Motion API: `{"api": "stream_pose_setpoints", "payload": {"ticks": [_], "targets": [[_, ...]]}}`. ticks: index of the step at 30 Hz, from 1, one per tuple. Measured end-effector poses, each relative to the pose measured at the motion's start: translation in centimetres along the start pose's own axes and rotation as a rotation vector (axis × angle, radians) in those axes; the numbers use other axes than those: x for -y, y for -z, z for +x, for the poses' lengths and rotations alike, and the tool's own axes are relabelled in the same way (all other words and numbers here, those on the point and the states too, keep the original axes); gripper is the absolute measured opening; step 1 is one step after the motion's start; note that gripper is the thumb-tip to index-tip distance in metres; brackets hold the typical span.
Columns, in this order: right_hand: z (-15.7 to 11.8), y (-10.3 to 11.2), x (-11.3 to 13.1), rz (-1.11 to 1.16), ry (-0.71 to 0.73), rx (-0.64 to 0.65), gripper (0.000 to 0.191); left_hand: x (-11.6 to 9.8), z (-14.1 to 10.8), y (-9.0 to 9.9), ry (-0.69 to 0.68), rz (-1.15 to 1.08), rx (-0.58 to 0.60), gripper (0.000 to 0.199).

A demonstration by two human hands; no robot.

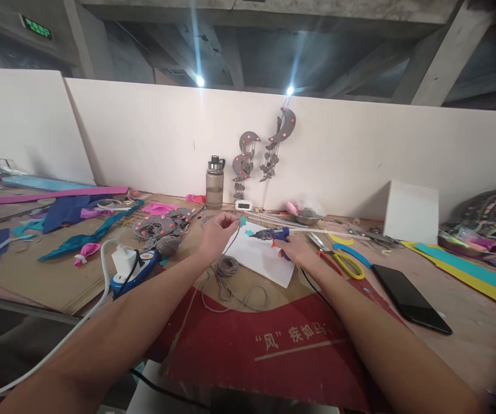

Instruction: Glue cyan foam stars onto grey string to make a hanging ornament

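My left hand (220, 233) is positioned above the upper left part of the flat white sheet (269, 265). Its thumb and index finger are pressed together, pinching the edge of a small teal cut-out piece (243, 221); the other fingers are curled. A thin grey cord hangs beside the fingertips.

My right hand (291, 252) grips the blue glue gun with an orange trigger (280, 234). The fingers are wrapped around its handle; their exact placement on the trigger cannot be told. The nozzle points left, near a second small teal piece (250, 233), which lies on the sheet. A long whitish stick (329, 232) extends to the right behind the gun.

Surrounding items: a coil of grey cord (227, 265) lies on the brown board in front of the sheet. Scissors with yellow and red handles (351, 265) lie right of my right hand, near a black smartphone (411, 299). A translucent bottle with a black lid (215, 184) stands upright beyond the sheet, near a small white digital display (243, 205)
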State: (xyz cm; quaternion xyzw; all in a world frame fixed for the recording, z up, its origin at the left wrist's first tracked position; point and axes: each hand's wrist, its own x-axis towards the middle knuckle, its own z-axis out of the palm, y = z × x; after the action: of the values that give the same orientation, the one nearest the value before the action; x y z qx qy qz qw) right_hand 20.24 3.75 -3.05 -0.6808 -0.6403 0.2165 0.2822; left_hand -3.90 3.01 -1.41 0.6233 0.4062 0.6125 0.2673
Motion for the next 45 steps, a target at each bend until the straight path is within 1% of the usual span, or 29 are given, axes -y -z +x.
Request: {"api": "stream_pose_setpoints", "payload": {"ticks": [3, 7, 13, 14, 15, 16, 18, 19, 20, 21, 22, 24, 26, 28, 30, 32, 34, 36, 38, 40, 45], "targets": [[-0.4, 0.8, 0.5, -0.040, -0.010, 0.029, 0.034, -0.1, 0.0, 0.0, -0.002, -0.005, -0.014, 0.018], [-1.0, 2.1, 1.3, -0.160, -0.026, 0.002, 0.039, -0.1, 0.3, 0.2, 0.056, -0.066, -0.011, 0.016], [-1.5, 3.0, 1.3, -0.344, -0.008, 0.044, 0.035, 0.2, 0.7, 0.2, 0.135, -0.187, -0.015, 0.011], [-1.6, 3.0, 1.2, -0.380, -0.001, 0.023, 0.034, 0.2, 0.7, 0.1, 0.138, -0.197, -0.018, 0.012], [-1.7, 2.9, 1.1, -0.423, 0.012, -0.028, 0.032, 0.2, 0.7, 0.1, 0.138, -0.200, -0.019, 0.012], [-1.8, 2.9, 1.1, -0.463, 0.042, -0.108, 0.030, 0.2, 0.6, 0.0, 0.133, -0.193, -0.018, 0.012], [-2.3, 2.6, 1.4, -0.461, 0.174, -0.310, 0.022, 0.1, 0.3, -0.1, 0.094, -0.146, -0.022, 0.012], [-2.6, 2.4, 1.8, -0.390, 0.262, -0.387, 0.018, 0.0, 0.2, -0.1, 0.056, -0.100, -0.031, 0.013], [-3.1, 2.1, 2.4, -0.269, 0.346, -0.427, 0.015, -0.1, 0.0, -0.2, 0.007, -0.044, -0.042, 0.012], [-3.6, 1.7, 3.1, -0.113, 0.419, -0.425, 0.013, -0.3, -0.1, -0.2, -0.052, 0.015, -0.053, 0.012], [-4.1, 1.3, 3.9, 0.054, 0.448, -0.387, 0.013, -0.5, -0.3, -0.2, -0.119, 0.074, -0.063, 0.010], [-5.3, 0.1, 5.9, 0.369, 0.426, -0.267, 0.016, -1.1, -0.5, -0.1, -0.254, 0.171, -0.073, 0.006], [-6.4, -1.2, 7.9, 0.647, 0.330, -0.135, 0.023, -1.7, -0.7, 0.0, -0.376, 0.226, -0.069, 0.004], [-7.1, -2.3, 9.7, 0.844, 0.234, -0.009, 0.030, -2.3, -0.7, 0.2, -0.469, 0.251, -0.058, 0.006], [-7.3, -3.1, 11.0, 0.956, 0.202, 0.074, 0.034, -2.7, -0.8, 0.4, -0.510, 0.248, -0.035, 0.009], [-6.9, -3.7, 11.9, 1.026, 0.218, 0.107, 0.036, -3.0, -0.8, 0.6, -0.479, 0.226, -0.018, 0.010], [-6.4, -4.3, 12.3, 1.048, 0.250, 0.092, 0.034, -3.1, -0.8, 0.6, -0.387, 0.180, -0.036, 0.009], [-5.7, -4.8, 12.3, 1.005, 0.297, 0.016, 0.029, -2.9, -0.8, 0.6, -0.269, 0.100, -0.065, 0.005], [-5.2, -5.2, 12.1, 0.918, 0.349, -0.094, 0.024, -2.7, -0.6, 0.4, -0.156, -0.008, -0.077, 0.002], [-4.9, -5.4, 11.7, 0.834, 0.384, -0.175, 0.019, -2.4, -0.4, 0.2, -0.070, -0.118, -0.052, 0.007], [-4.7, -4.6, 10.7, 0.656, 0.408, -0.259, 0.016, -1.9, -0.3, -0.5, 0.080, -0.359, 0.034, 0.018]]}}
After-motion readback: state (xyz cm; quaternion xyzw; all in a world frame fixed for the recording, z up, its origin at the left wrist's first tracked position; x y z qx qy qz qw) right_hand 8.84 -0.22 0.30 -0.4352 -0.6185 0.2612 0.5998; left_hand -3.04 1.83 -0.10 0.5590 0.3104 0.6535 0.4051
